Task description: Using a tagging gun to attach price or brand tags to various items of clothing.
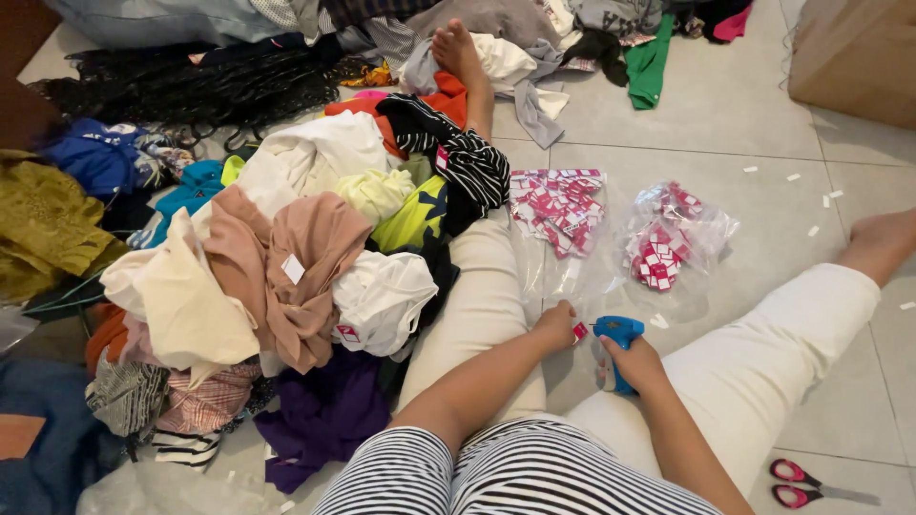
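A person sits on a tiled floor [725,124] with legs spread in pale trousers, seen from above.

At the far left of the frame, a mustard-yellow cloth [43,224] and a blue garment [95,157] run off the edge. Beside them, a heap of clothes [286,277] fills the left half of the frame and covers part of the left leg; a pinkish-brown top [310,262] on the heap carries a small white tag. A purple garment [320,415] lies at the heap's lower edge, and how many pieces lie beneath cannot be made out. At upper centre, the left foot [458,48] pokes out among more clothes that are cut off by the top of the frame.

At lower centre, the left hand [555,327] pinches a small red-and-white tag [579,331] between its fingertips, just above the floor. Close beside it, a little apart, the right hand [634,362] is wrapped around a blue tagging gun [618,336], whose lower grip is hidden in the fist and whose needle is too thin to see clearly.

Just above the hands, a clear plastic bag [558,215] of red-and-white tags lies flat on the floor between the legs. To its right, a second, crumpled bag [668,238] holds more of them. White paper scraps [792,177] dot the tiles at the upper right.

At the lower right corner, pink-handled scissors [801,484] lie on the floor, with their blades fading into the tile. A brown bag or box [859,52] is cut off at the upper right.
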